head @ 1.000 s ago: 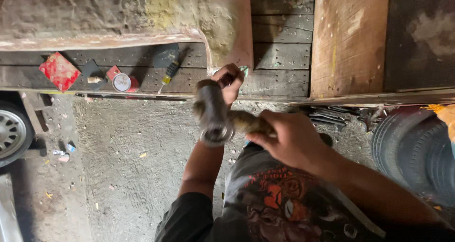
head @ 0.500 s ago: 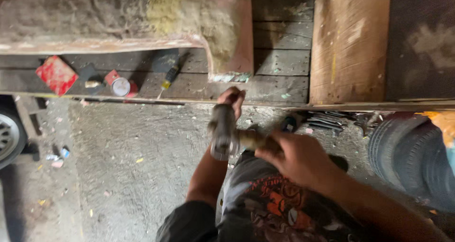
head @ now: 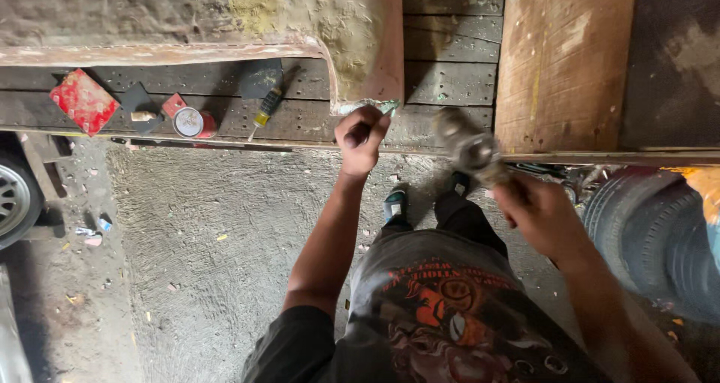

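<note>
Rough concrete floor runs below a plank bench where the left hand pinches sandpaper against the filler-coated panel, the right hand gripping a blurred hammer that could strike those knuckles.

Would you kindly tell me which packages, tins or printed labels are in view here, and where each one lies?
Red packet: flat, square, crumpled red with white flecks, at the wooden ledge's left end.
Small tin: round, pale lid, red side, on the ledge right of the packet.
Shirt print: orange and white graphic on the person's dark shirt, bottom centre.
</note>
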A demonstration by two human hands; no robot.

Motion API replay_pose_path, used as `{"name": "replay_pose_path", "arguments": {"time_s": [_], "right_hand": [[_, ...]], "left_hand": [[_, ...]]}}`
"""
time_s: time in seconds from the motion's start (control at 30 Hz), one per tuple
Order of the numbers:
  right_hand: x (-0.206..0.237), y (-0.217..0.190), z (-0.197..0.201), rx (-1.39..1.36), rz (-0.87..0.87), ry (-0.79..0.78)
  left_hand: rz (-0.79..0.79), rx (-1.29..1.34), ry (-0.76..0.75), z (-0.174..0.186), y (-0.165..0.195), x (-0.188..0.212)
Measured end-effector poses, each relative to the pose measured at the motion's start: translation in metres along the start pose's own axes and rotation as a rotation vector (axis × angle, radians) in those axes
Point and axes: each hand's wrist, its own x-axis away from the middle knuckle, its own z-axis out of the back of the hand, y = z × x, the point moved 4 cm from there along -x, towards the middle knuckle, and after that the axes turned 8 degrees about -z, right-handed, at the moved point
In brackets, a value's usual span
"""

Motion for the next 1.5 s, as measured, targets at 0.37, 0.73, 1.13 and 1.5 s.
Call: {"name": "replay_pose_path", "arguments": {"time_s": [0.37,0.73,1.13,1.5], "right_hand": [[0.011,0.055,0.013,-0.285,-0.108,0.111],[-0.004,0.049,0.006,-0.330,-0.072,0.077],[-0.045,-0.011,0.019,-0.157,0.160,0.189],[-0.027,-0.063,0.026,-0.060,0.288,0.191]], "left_hand": [[0.115,-0.214,-0.302,-0.044,-0.033,-0.045],[0.165,-0.336,-0.471,-0.074,-0.053,-0.068],[0.187,-0.273,-0.597,-0.079,-0.091,-0.082],[0.213,-0.222,-0.662,-0.095,-0.081,-0.069]]}}
